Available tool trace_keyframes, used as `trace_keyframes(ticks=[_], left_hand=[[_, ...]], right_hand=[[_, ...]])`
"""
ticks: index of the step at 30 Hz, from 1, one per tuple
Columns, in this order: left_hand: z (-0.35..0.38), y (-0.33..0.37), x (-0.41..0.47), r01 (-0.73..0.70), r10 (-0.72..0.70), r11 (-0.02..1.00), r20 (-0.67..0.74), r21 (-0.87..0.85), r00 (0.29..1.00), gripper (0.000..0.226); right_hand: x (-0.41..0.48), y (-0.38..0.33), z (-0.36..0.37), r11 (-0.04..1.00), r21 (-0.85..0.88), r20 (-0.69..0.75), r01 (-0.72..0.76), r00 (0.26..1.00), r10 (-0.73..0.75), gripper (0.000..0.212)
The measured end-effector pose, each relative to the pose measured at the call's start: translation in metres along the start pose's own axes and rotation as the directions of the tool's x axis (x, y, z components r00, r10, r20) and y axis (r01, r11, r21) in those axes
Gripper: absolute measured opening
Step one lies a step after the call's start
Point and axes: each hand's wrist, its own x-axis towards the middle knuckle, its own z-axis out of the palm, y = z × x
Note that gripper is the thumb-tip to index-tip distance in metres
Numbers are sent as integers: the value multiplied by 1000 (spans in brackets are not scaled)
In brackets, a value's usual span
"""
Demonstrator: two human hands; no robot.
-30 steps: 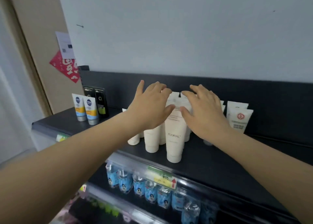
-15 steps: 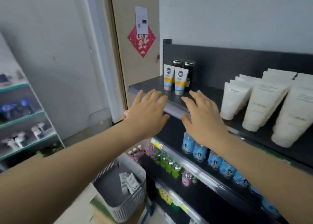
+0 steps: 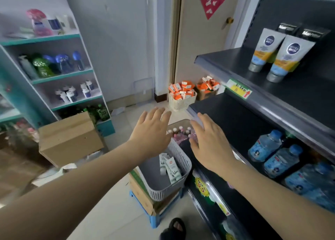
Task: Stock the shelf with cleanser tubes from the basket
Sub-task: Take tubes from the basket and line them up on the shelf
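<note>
A: The left hand (image 3: 152,132), how does it lie?
B: Flat, palm down, fingers straight and spread, with nothing in it. It hangs above the far left rim of the grey basket (image 3: 163,190).

A: And the right hand (image 3: 208,141)?
B: Much the same: fingers straight and apart, holding nothing, above the basket's far right side. It is near the left hand, and the two do not touch.

A: Where are the cleanser tubes (image 3: 170,167)?
B: A few white ones with green print lie flat inside the basket, against its right wall and below both hands. Neither hand touches them.

A: What does the basket stand on?
B: A cardboard box (image 3: 143,194) directly under it, and below that a blue stool (image 3: 155,221).

A: And the shelf (image 3: 226,62)?
B: The dark unit rises to the right of the basket. Its top board, up and to the right, carries two upright blue-and-yellow tubes (image 3: 282,58). Lower down on the same side stand blue bottles (image 3: 272,152).

A: Anything beyond the basket?
B: Just behind it are pink bottles (image 3: 179,132), partly hidden by the hands. Farther behind, by the door, is a white bin (image 3: 182,101) of orange boxes. A larger brown carton (image 3: 70,140) sits on the floor to the basket's left. On its near side is the person's dark sandal (image 3: 174,229).
</note>
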Motion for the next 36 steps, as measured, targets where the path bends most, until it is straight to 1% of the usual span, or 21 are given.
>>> trace_keyframes(ticks=[3, 6, 8, 12, 17, 20, 23, 26, 30, 33, 36], left_hand=[[36, -20, 17, 64, -62, 997, 66, -32, 996, 62], [72, -37, 38, 117, -110, 992, 121, -52, 987, 58], [98, -46, 52, 155, -142, 986, 181, -61, 973, 58], [157, -62, 73, 246, -199, 964, 336, -102, 920, 62], [241, -78, 86, 323, -229, 941, 506, -104, 831, 56], [287, -85, 91, 337, -216, 934, 572, -115, 792, 55], [327, -93, 99, 346, -192, 929, 629, -131, 753, 54], [368, -104, 111, 352, -169, 923, 657, -156, 735, 57], [420, -115, 129, 350, -123, 917, 701, -190, 703, 53], [458, -121, 143, 355, -98, 913, 735, -202, 671, 48], [493, -127, 155, 358, -65, 902, 743, -242, 667, 46]], right_hand=[[29, 1, 37, 999, -1, 48, 46, 998, -45, 52], [57, 9, 78, 995, 12, 126, 95, 987, -96, 55], [74, 15, 106, 993, 35, 180, 115, 976, -119, 57], [97, 28, 163, 987, 77, 313, 143, 936, -160, 55], [109, 38, 232, 981, 91, 434, 172, 880, -195, 51], [110, 38, 272, 984, 81, 506, 158, 844, -177, 52], [113, 35, 313, 991, 84, 564, 107, 814, -135, 55], [118, 32, 354, 992, 81, 604, 93, 788, -123, 54], [125, 32, 402, 997, 50, 649, 58, 757, -77, 58], [130, 32, 431, 999, 27, 663, 28, 748, -39, 55], [136, 33, 457, 1000, 26, 650, 17, 760, -30, 47]])
